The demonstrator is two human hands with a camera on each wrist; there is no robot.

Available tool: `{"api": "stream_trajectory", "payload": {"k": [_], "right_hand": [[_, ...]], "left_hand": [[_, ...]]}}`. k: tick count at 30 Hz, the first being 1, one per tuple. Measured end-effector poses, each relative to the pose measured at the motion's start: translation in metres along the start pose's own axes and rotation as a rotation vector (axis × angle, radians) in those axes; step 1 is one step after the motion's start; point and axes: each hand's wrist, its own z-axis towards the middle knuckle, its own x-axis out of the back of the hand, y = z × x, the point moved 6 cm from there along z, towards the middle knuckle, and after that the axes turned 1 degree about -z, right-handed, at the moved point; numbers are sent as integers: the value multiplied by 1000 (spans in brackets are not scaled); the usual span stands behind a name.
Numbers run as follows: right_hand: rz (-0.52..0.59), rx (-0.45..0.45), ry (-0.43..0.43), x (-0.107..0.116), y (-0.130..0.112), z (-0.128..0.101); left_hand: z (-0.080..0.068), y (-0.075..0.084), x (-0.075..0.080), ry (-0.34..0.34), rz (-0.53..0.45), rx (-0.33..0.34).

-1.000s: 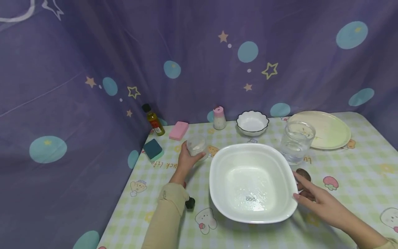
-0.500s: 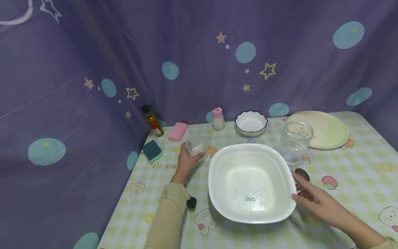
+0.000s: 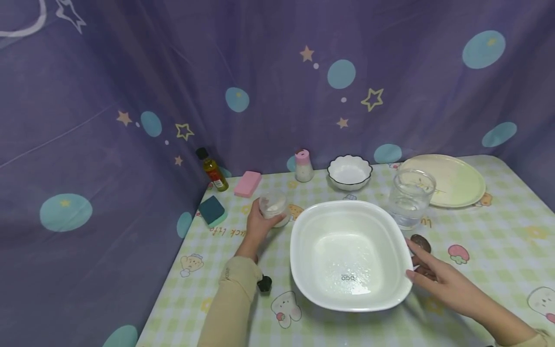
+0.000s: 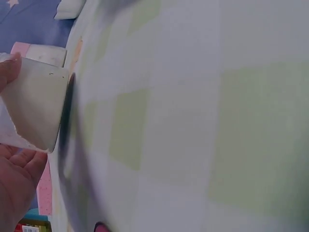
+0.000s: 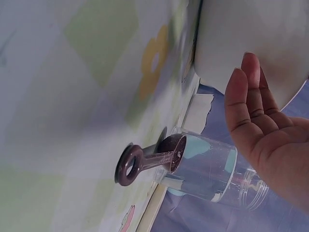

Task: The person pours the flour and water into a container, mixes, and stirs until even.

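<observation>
Surface [image 3: 477,231] under checked cartoon cloth, purple curtain behind. White basin [image 3: 349,254] sits at centre, a little water in its bottom. Glass jar [image 3: 409,197] of water stands just behind its right corner. Right hand [image 3: 446,284], fingers straight and relaxed, touches the basin's right rim, holding nothing. Left hand [image 3: 257,226], fingers curled, grips small clear cup [image 3: 273,206] just left of the basin. Brown spoon [image 5: 149,162] lies near the jar.
</observation>
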Motion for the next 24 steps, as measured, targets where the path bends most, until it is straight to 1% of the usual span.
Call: {"api": "stream_trajectory", "payload": {"k": [4,8,16,24], "right_hand": [[-8,-4,5,0,0,0],[12,1,-6,0,1,0],[177,9,-118,-1,4,1],[256,51,-149,-3,-1,4]], "left_hand": [[-4,4,8,-5,46,9],[-6,10,18,-4,73,-8],[-12,29,37,-4,101,-40],[-21,46,46,-24,101,-87]]}}
